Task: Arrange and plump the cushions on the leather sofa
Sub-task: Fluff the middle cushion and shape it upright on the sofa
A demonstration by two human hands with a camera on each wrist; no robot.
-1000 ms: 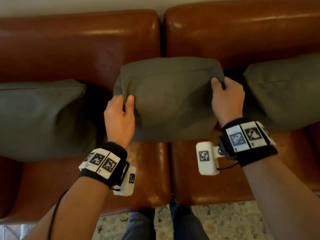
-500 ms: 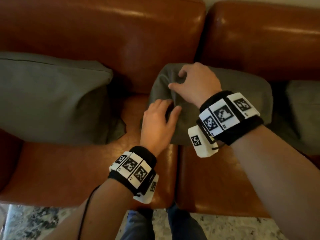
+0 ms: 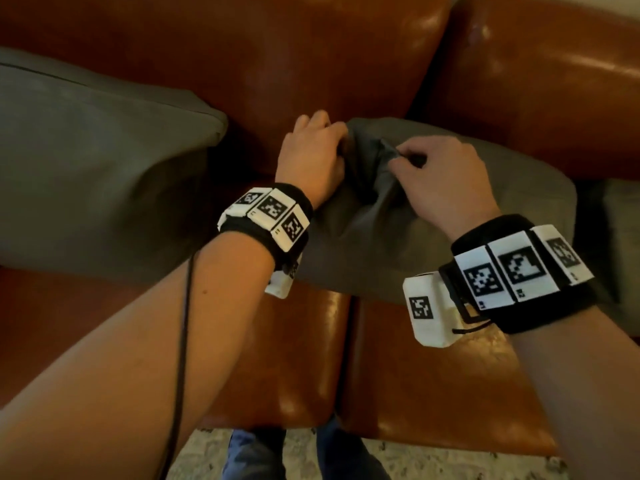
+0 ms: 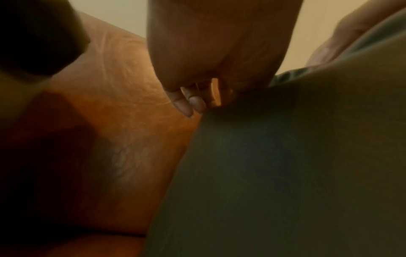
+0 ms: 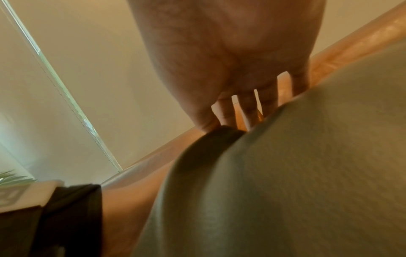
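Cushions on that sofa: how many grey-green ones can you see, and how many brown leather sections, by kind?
Grey-green cushions: 3 (left cushion, middle cushion gripped by the left hand and right hand, right cushion partly cut off)
Leather back sections: 2 (left back, right back)
Leather seat sections: 2 (left seat, right seat)
Total: 7
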